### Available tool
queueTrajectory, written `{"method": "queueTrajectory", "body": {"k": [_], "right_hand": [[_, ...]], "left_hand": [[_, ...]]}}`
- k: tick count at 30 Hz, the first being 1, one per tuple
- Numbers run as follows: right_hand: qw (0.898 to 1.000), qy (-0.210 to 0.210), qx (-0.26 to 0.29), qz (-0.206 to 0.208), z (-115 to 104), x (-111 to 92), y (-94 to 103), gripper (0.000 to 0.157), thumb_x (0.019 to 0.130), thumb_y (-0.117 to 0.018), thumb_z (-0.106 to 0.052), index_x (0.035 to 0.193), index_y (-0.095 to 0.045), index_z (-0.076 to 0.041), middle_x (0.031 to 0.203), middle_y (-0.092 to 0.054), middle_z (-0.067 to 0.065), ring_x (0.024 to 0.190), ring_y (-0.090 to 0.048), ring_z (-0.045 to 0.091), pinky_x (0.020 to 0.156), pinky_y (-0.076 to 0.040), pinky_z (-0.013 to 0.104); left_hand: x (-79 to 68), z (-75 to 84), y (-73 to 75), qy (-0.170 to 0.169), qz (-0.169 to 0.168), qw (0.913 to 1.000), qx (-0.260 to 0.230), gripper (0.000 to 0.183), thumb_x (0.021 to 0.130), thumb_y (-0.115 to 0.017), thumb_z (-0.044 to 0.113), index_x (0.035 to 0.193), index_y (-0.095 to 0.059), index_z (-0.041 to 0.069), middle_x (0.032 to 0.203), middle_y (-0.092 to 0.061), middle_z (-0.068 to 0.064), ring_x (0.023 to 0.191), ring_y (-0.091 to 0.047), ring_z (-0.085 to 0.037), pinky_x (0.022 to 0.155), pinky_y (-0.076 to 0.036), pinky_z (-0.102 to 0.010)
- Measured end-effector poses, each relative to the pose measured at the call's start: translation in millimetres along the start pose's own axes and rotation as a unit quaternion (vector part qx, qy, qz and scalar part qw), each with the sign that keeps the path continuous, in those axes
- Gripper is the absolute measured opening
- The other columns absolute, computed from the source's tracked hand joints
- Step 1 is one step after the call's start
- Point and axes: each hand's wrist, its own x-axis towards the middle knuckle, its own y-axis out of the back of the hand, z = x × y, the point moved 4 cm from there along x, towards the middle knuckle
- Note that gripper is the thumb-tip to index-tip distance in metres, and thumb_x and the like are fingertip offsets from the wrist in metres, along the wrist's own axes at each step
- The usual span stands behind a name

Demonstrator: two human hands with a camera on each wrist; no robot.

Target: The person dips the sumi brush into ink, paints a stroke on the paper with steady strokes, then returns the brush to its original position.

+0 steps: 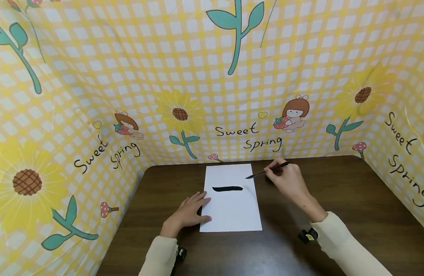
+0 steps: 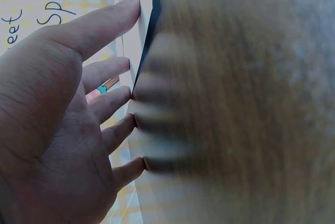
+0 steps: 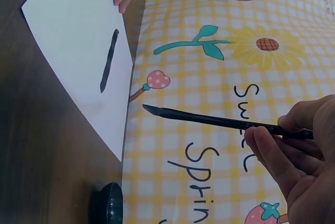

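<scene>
Paper [image 1: 230, 212] on table [image 1: 139, 218], stroke [image 1: 227, 189] upon it — brush [image 3: 209, 120] near right edge, cloth [image 1: 229, 99] behind

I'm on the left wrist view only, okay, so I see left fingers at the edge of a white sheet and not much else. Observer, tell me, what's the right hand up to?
Observer: The right hand pinches a dark brush between thumb and fingers.

Operator: Got it. Is anything marked on the paper?

Observer: Yes, the head view shows a single black stroke running side to side across it.

Operator: And is the tip touching the paper?

Observer: It looks raised: the right wrist view shows it off the paper, against the checked cloth.
</scene>
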Motion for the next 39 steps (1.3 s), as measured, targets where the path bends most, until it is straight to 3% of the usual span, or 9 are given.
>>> {"method": "queueTrajectory", "body": {"k": [7, 16, 29, 39], "right_hand": [[1.0, 0.001, -0.011, 0.018, 3, 1, 8.1, 0.005, 0.098, -0.077, -0.009, 0.096, -0.072, -0.008, 0.094, -0.081, 0.01, 0.08, -0.079, 0.024, 0.069, -0.061, 0.024], [0.999, 0.014, -0.011, 0.042, 5, 3, 18.5, 0.004, 0.097, -0.076, -0.007, 0.095, -0.073, -0.007, 0.095, -0.082, 0.011, 0.08, -0.08, 0.026, 0.07, -0.057, 0.014], [0.998, -0.001, -0.006, 0.055, 11, 4, 28.8, 0.005, 0.099, -0.076, -0.01, 0.097, -0.073, -0.006, 0.097, -0.081, 0.013, 0.083, -0.079, 0.029, 0.069, -0.05, 0.004], [0.997, 0.008, -0.018, 0.075, 16, 5, 37.4, 0.008, 0.098, -0.077, -0.012, 0.096, -0.072, -0.006, 0.095, -0.081, 0.012, 0.08, -0.077, 0.023, 0.068, -0.05, 0.003]], "left_hand": [[-0.4, -0.6, -0.7, 0.0, 0.002, 1.0, 0.001, 0.075, 0.097, -0.076, 0.046, 0.161, -0.05, 0.018, 0.176, -0.031, -0.008, 0.165, -0.021, -0.037, 0.129, -0.014, -0.07], [-0.7, -0.2, 0.1, 0.0, 0.004, 1.0, 0.001, 0.074, 0.097, -0.076, 0.046, 0.161, -0.05, 0.017, 0.176, -0.031, -0.008, 0.165, -0.021, -0.037, 0.129, -0.015, -0.07], [0.1, -1.3, -0.6, -0.001, 0.001, 1.0, 0.009, 0.076, 0.097, -0.075, 0.047, 0.162, -0.049, 0.018, 0.176, -0.03, -0.007, 0.166, -0.021, -0.036, 0.129, -0.014, -0.071], [-1.8, -0.1, 0.2, -0.001, 0.0, 1.0, -0.002, 0.075, 0.097, -0.076, 0.046, 0.161, -0.05, 0.018, 0.177, -0.03, -0.007, 0.166, -0.02, -0.036, 0.129, -0.014, -0.07]]}}
